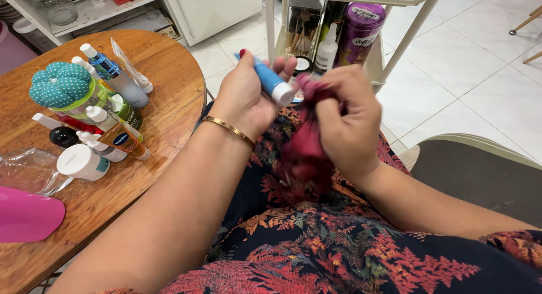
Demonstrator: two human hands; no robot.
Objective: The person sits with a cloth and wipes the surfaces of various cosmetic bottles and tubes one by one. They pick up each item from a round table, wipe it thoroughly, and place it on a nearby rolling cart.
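Note:
My left hand grips a blue tube with a white cap, its capped end pointing toward my right hand. A gold bangle sits on my left wrist. My right hand is closed on a bunch of dark red fluffy material that hangs down over my lap, blurred by motion. The tube's cap nearly touches the top of the red bunch. Both hands are held above my lap, which is covered by dark cloth with red and orange leaf print.
A round wooden table at left holds several bottles and tubes, a teal dotted pincushion, a white jar, a clear plastic wrapper and a pink object. A white cart with bottles stands ahead. A grey chair is at right.

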